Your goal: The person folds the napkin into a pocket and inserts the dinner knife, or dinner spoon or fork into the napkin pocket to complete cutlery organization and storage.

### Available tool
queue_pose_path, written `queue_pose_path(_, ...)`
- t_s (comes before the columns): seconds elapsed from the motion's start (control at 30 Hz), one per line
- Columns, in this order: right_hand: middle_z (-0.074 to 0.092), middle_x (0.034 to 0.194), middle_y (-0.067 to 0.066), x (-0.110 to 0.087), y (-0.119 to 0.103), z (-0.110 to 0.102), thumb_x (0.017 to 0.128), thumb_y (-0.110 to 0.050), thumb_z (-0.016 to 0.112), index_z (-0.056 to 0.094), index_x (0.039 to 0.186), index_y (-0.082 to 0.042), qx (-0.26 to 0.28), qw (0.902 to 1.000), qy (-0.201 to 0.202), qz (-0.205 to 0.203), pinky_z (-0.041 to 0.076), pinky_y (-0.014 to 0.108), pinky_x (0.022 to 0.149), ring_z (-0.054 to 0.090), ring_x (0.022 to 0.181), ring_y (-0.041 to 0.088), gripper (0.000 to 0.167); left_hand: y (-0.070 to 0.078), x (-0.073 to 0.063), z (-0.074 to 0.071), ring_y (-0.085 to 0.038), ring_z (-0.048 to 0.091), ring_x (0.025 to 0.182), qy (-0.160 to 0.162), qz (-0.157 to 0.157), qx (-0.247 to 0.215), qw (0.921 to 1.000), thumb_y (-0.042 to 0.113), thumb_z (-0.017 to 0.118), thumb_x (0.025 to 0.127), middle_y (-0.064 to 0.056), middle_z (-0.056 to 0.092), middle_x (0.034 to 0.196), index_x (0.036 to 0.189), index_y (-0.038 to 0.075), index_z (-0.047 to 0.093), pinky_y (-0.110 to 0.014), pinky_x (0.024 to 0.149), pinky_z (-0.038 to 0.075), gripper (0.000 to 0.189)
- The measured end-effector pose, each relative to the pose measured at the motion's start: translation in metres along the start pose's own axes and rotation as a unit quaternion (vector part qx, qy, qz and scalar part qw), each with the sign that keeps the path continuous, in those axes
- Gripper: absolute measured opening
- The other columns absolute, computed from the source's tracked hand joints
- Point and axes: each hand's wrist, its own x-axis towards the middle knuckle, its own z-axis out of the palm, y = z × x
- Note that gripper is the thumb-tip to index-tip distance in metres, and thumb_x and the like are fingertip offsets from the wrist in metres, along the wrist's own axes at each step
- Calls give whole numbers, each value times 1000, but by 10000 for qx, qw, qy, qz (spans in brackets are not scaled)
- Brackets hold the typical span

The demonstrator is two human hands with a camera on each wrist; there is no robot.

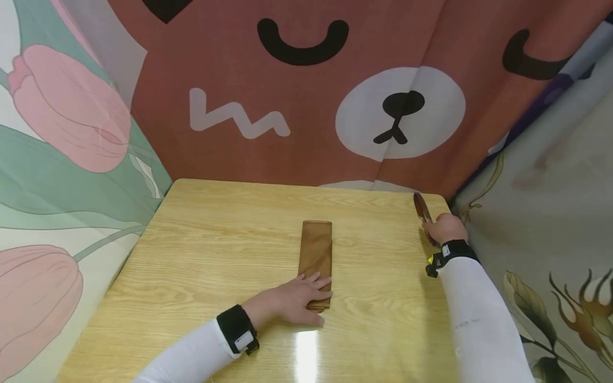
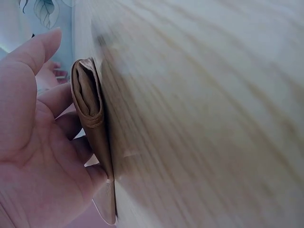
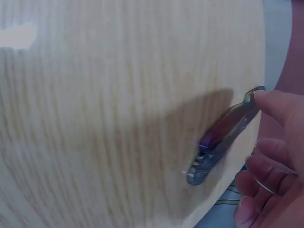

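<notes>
A long, narrow folded brown cloth lies near the middle of the table. My left hand rests on its near end with spread fingers. In the left wrist view the folded end of the brown cloth shows several layers, beside my left palm. Close to the far right corner, my right hand pinches a slim, shiny iridescent metal tool. In the right wrist view, my right hand has its thumb at one end of the metal tool, whose other end is ridged. Its exact kind cannot be told.
The light wooden table reaches back to a brown curtain with a bear print. A flower-patterned curtain hangs on the left, and another printed cloth borders the right edge.
</notes>
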Motion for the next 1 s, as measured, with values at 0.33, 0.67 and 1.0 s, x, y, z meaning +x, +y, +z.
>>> queue_pose_path(0.33, 65, 84, 18, 0, -8, 6, 92, -42, 65, 66, 82, -1, -271, 9971, -594, 391, 49, 47, 66, 59, 77, 34, 43, 0, -2, -2, -28, 9, 163, 60, -23, 43, 10000, 61, 61, 96, 9, 13, 174, 159, 28, 39, -58, 129, 12, 74)
queue_pose_path(0.67, 69, 94, 22, 4, -10, 10, 92, -35, 66, 69, 90, 2, -291, 9974, -545, 358, 51, 48, 67, 63, 80, 35, 37, 1, -2, -3, -29, 9, 162, 10, 59, 115, 9999, 62, 58, 97, 8, 12, 174, 160, 28, 37, -59, 129, 13, 75)
queue_pose_path(1.0, 70, 96, 23, 5, -11, 14, 91, -33, 62, 69, 93, 2, -381, 9971, -513, 419, 52, 48, 59, 65, 82, 36, 35, 2, -1, 0, -30, 10, 162, 68, 90, 155, 9998, 63, 59, 96, 7, 13, 174, 160, 28, 38, -59, 129, 14, 75)
